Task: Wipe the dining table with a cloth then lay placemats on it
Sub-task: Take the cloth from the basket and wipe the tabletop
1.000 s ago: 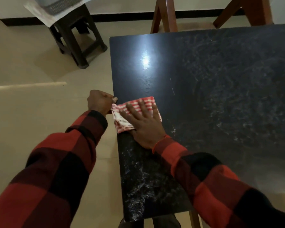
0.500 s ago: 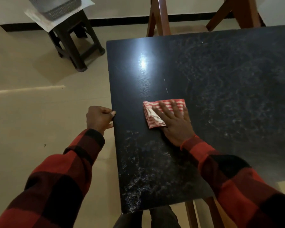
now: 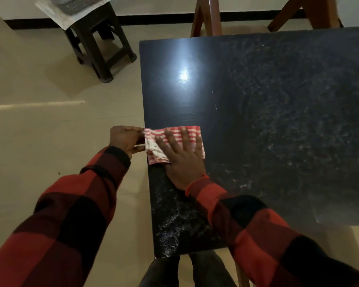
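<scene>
**Inspector:** Report the table first, then work down.

**Operator:** I see the dark table (image 3: 278, 121) running away to the right, its left edge nearest both my arms. The surface right of the cloth and the strip nearer me show streaky residue; the patch beyond the cloth looks cleaner, with a lamp glare on it. I see no placemats.

**Inspector:** The cloth?

**Operator:** The red-striped cloth (image 3: 174, 133) lies folded at the table's left edge, its long axis running across the table, away from that edge.

**Inspector:** Hands?

**Operator:** My right hand (image 3: 182, 160) lies flat on the cloth, fingers straight and spread, pressing it down. My left hand (image 3: 125, 139) sits just off the table's left edge with fingers curled; it seems to meet the cloth's end there, but I cannot tell whether it pinches the cloth or the edge.

**Inspector:** Judgement?

**Operator:** Wiping is unfinished. The unwiped area lies rightward, so I judge the right hand should carry the stroke.
</scene>
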